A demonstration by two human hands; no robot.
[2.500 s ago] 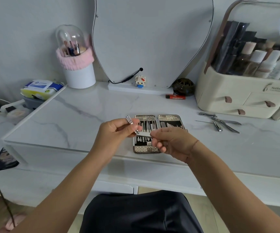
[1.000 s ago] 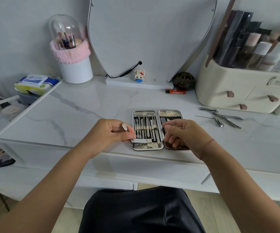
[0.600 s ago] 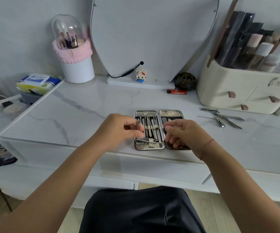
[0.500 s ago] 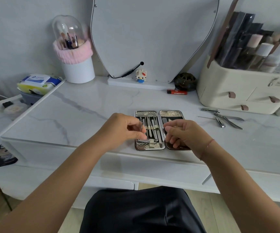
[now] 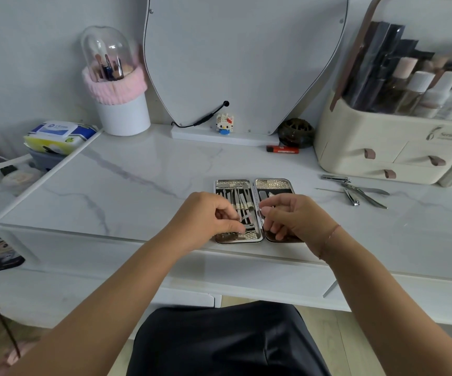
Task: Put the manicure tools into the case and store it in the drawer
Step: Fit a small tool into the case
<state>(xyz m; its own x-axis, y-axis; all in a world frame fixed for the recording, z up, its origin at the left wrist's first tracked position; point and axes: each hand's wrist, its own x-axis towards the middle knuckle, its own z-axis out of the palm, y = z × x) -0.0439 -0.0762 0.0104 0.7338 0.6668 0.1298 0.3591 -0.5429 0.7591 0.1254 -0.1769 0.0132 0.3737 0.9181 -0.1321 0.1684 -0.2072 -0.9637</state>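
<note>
A tall curved mirror (image 5: 246, 58) stands on a white base at the rear edge of the marble surface (image 5: 138, 183). A black cable (image 5: 202, 121) is plugged into its lower part, and a little block-built cat figure (image 5: 224, 124) sits on the base. Near the rear left corner is a white brush holder (image 5: 123, 115) with a fluffy pink band and a clear dome over the brushes. Beyond the left edge, lower down, lies a pack of wet wipes (image 5: 56, 132). Right of the mirror sits a dark round ornament (image 5: 296, 132), a red lighter (image 5: 283, 149) just in front of it. A cream cosmetics organiser (image 5: 368, 137) fills the rear right corner, with bottles (image 5: 420, 88) upright inside.
</note>
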